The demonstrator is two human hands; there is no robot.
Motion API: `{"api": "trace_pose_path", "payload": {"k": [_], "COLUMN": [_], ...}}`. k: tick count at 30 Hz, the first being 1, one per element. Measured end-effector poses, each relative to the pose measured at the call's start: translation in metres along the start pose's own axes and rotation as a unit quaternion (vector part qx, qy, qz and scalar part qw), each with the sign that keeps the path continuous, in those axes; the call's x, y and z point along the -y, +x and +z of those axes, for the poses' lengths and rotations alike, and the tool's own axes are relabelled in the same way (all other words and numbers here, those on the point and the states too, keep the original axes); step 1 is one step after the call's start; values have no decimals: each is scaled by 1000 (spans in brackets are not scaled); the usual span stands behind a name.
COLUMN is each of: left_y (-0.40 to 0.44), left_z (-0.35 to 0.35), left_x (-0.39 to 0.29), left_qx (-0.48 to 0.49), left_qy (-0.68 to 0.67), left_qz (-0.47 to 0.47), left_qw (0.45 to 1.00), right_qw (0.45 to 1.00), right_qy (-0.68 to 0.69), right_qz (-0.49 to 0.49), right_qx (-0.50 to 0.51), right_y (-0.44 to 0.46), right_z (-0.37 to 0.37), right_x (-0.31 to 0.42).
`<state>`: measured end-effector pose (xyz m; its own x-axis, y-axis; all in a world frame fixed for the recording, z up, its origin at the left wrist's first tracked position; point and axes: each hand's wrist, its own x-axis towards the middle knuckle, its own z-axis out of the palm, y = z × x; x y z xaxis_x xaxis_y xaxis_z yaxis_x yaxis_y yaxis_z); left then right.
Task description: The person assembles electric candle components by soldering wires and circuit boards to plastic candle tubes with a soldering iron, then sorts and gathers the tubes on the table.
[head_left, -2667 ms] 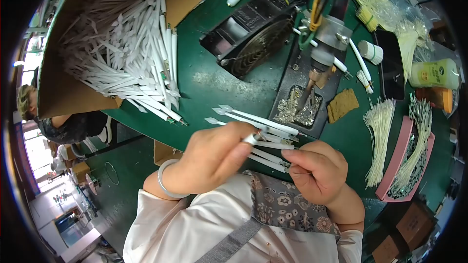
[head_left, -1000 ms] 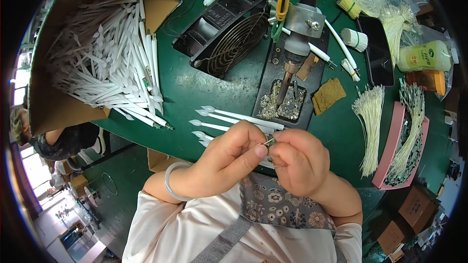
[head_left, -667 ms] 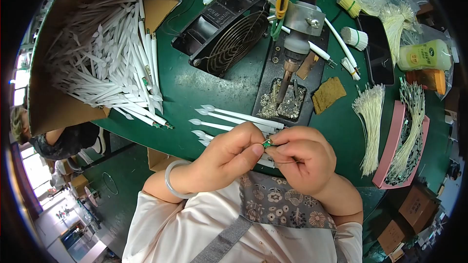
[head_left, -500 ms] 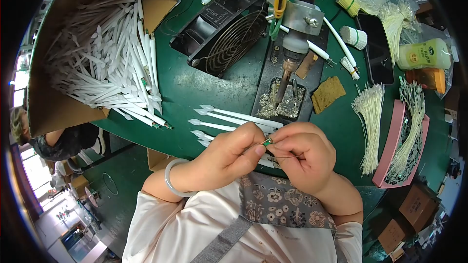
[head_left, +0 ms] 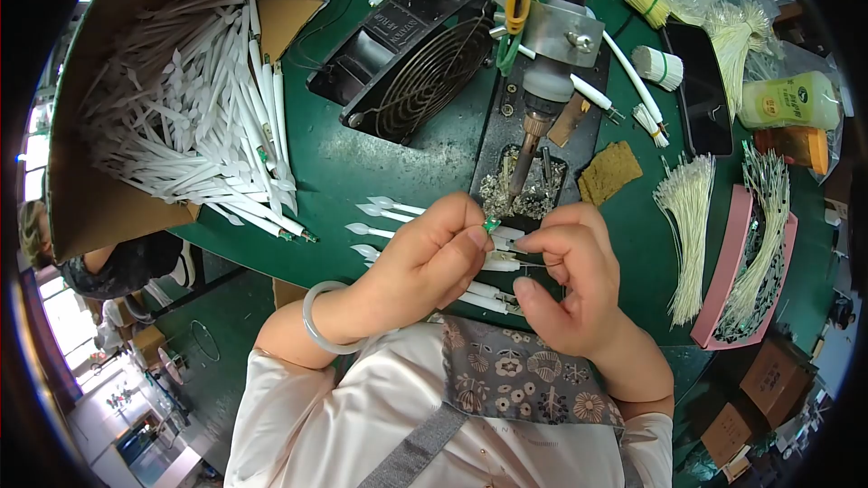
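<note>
My left hand (head_left: 429, 253) is closed in a pinch on a small green part (head_left: 491, 224), which shows at the fingertips just below the soldering iron (head_left: 527, 149). To its right, my right hand (head_left: 574, 276) has thumb and forefinger apart, with nothing visible between them. Several white sticks with leaf-shaped tips (head_left: 369, 229) lie on the green table under and beside my left hand. Their far ends show between my two hands. The iron's tip points into a black tray (head_left: 562, 183) of solder scraps.
An open cardboard box (head_left: 117, 203) full of white sticks is at the left. A black fan (head_left: 398, 59) stands behind my hands. A tan sponge (head_left: 610, 172), a bundle of pale wires (head_left: 685, 235), a pink tray (head_left: 723, 276), a phone (head_left: 701, 90) and a bottle (head_left: 788, 101) are on the right.
My two hands, which met at the green part, are now apart. My right hand has let go and opened; my left hand has moved slightly up with the green part.
</note>
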<state>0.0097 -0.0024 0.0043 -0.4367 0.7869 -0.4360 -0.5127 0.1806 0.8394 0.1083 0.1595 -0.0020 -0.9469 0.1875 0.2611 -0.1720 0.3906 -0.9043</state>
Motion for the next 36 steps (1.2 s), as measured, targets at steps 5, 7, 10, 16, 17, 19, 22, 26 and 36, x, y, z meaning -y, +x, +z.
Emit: {"api": "trace_pose_path", "payload": {"k": [5,7,10,16,17,19,22,26,36], "left_y": [8,11,14,15,15,16,16,16,17], "left_z": [-1,-1,0,0,-1,-1,0,2,2], "left_x": [-1,-2,-3,-4,-4,-4,-5,-10,-11], "left_qx": [19,28,24,28,28,28,32,29,24], "left_qy": [-55,-69,-83,-96,-98,-100,-104,-79,-93], "left_qz": [-21,-24,-36,-36,-36,-37,-33,-42,-49], "left_qw": [998,997,996,994,994,994,994,996,994], "right_qw": [999,999,998,992,990,986,981,980,976], "right_qy": [-27,-18,-35,-88,-97,-115,-129,-132,-143], "right_qz": [-15,-1,-41,-69,-81,-106,-127,-133,-144], "right_qx": [-17,-28,-30,-52,-56,-65,-71,-70,-79], "right_y": [0,2,1,5,5,7,8,9,11], "right_z": [0,3,2,7,7,8,8,8,8], "right_x": [-6,-2,-10,-8,-8,-9,-10,-10,-10]}}
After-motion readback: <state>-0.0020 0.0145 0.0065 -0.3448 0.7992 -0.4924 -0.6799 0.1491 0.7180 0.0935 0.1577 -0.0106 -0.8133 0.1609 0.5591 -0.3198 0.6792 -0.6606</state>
